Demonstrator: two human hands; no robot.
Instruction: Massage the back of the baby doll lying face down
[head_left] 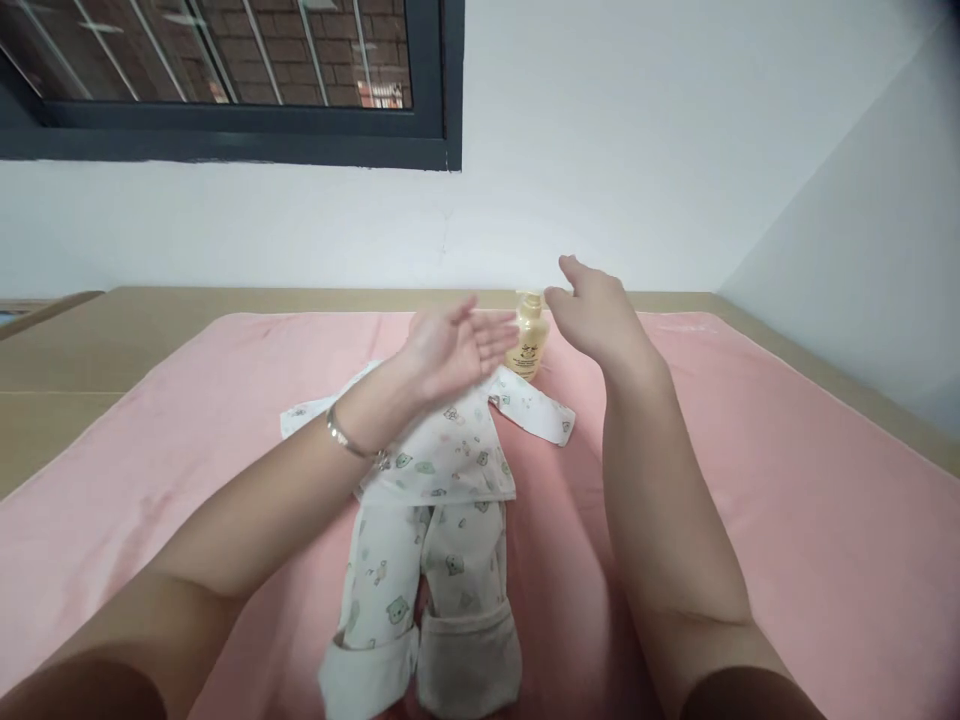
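My left hand (461,350) is held palm up over the top of the baby shirt (442,465), its fingers stretched toward the pump bottle (528,345). Its outline is slightly blurred, and it covers the shirt's neck area. The bottle is pale yellow and stands upright beside the shirt's right sleeve. To the right of the bottle, my right hand (592,305) is raised with its thumb apart; some of its fingers are foreshortened. Nothing shows in either hand. Below the white printed shirt lie matching baby trousers (450,570) with turned-up cuffs.
A pink cloth (750,480) covers most of the tan surface (90,360). Behind it rises a white wall (585,130), with a dark-framed, barred window (435,140) at upper left. Another wall (885,230) bounds the right side.
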